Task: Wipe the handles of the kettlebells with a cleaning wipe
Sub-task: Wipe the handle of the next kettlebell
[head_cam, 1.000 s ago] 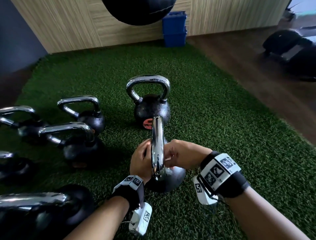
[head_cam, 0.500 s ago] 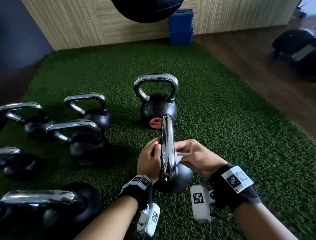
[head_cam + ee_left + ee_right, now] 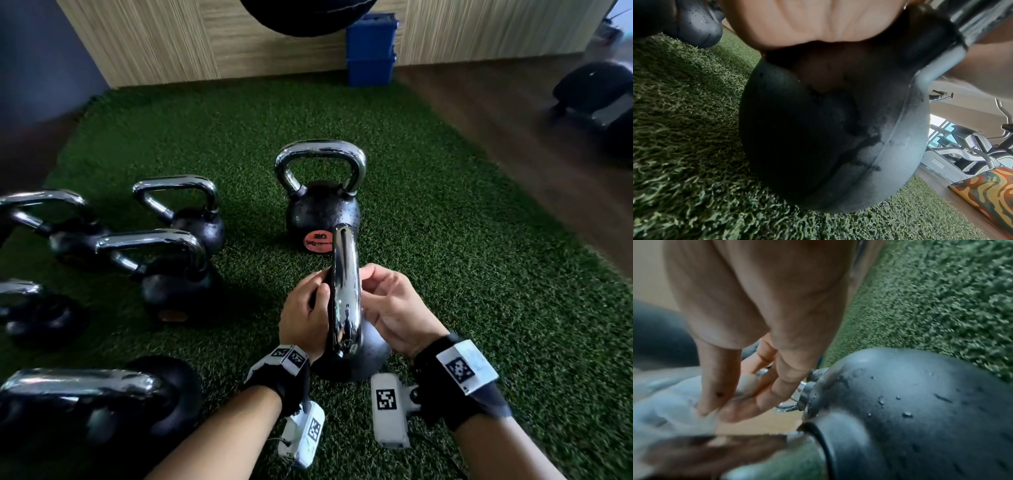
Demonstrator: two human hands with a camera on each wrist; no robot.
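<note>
head view: my left hand [image 3: 305, 317] gripped the black kettlebell's chrome handle [image 3: 345, 291], steadying it; my right hand [image 3: 394, 308] pinched a pale wipe [image 3: 680, 404] against it.

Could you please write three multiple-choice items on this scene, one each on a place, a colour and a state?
1. Where does the kettlebell with the orange label stand?
A. On the turf beyond the hands
B. On the wooden floor
C. Inside the blue bin

2. What colour is the bin by the wall?
A. Red
B. Blue
C. Yellow

3. What is the left hand doing?
A. Lying flat on the turf
B. Gripping the near kettlebell's handle
C. Lifting the blue bin

Answers:
1 A: in the head view it sits upright on the turf, behind the handle being worked on.
2 B: the stacked bin at the wood-panelled wall is blue.
3 B: its fingers curl round the chrome handle from the left, while the right hand is at the other side.
</note>
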